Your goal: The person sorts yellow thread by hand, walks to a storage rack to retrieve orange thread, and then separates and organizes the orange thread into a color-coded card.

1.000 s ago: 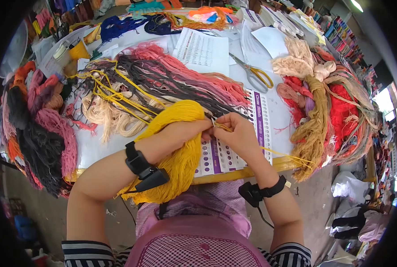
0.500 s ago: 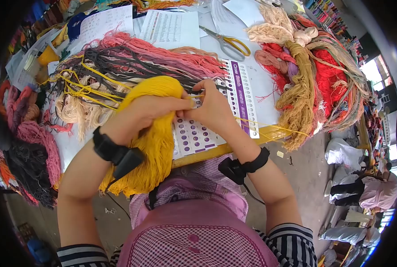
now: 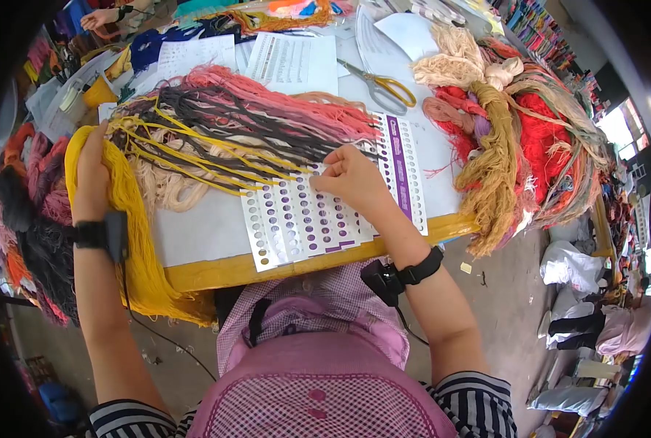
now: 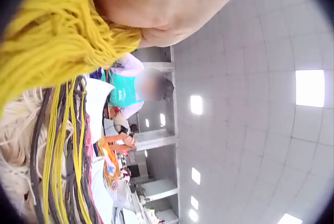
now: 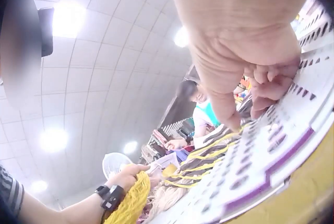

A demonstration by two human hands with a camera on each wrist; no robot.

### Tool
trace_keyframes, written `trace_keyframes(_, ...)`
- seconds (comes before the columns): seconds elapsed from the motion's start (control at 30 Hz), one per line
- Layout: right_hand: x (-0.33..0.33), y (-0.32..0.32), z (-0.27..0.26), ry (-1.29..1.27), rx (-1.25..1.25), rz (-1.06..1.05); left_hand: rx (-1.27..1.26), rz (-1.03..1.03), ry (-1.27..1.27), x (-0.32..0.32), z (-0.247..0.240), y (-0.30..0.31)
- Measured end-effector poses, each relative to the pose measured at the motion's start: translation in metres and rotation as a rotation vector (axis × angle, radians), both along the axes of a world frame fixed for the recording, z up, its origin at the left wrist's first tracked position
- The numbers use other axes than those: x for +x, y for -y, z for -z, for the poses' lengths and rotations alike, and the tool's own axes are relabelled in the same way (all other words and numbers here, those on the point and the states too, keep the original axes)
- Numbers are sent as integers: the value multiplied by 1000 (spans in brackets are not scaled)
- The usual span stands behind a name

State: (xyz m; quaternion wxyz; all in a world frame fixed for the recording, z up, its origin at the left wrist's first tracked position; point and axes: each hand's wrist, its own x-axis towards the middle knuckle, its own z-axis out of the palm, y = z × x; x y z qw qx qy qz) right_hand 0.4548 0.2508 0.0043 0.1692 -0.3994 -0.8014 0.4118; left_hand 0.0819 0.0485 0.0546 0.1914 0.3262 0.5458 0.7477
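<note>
My left hand (image 3: 92, 171) grips a large hank of yellow yarn (image 3: 132, 226) at the table's left side; the hank hangs over the front edge. In the left wrist view that yellow hank (image 4: 47, 31) bunches beside the palm. A white card with rows of punched holes and purple bands (image 3: 289, 219) lies at the front edge. Over it, my right hand (image 3: 354, 182) has bent fingers, tips right at the holes where yellow strands (image 3: 223, 164) end. Whether it pinches a strand I cannot tell. Dark and pink strands (image 3: 267, 109) run to the card's upper holes.
Scissors with yellow-and-grey handles (image 3: 384, 87) lie behind the card, near printed sheets (image 3: 296, 62). Tan, red and beige hanks (image 3: 493, 160) heap at the right, black and pink ones (image 3: 37, 233) at the left. A person in a teal apron (image 4: 125, 88) is across the table.
My left hand has carried the yellow hank from over the card to the table's far left. The right hand stays over the card, now apart from the left hand.
</note>
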Motion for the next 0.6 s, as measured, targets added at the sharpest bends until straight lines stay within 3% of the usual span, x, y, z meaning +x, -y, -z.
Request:
trace_keyframes(0.07,5,-1,-8,-264,-367,36,-117,-109,267,-14,4,-21)
trace_keyframes(0.1,8,-2,-16,-350,-462,41,-48,-54,312,41,-14,-31)
trace_keyframes(0.13,10,0,-24,-351,-452,29,-140,-7,332,67,-19,-32)
trace_keyframes(0.2,8,11,-37,-644,-620,-41,-81,388,568,130,-28,-35)
trace_keyframes(0.23,3,19,-39,-659,-672,-58,-40,415,618,170,-36,-42)
trace_keyframes(0.37,-5,59,-48,-740,-728,-179,-98,793,487,227,-22,-59)
trace_keyframes(0.6,17,50,-42,-847,-680,-214,-247,926,548,237,-26,-61)
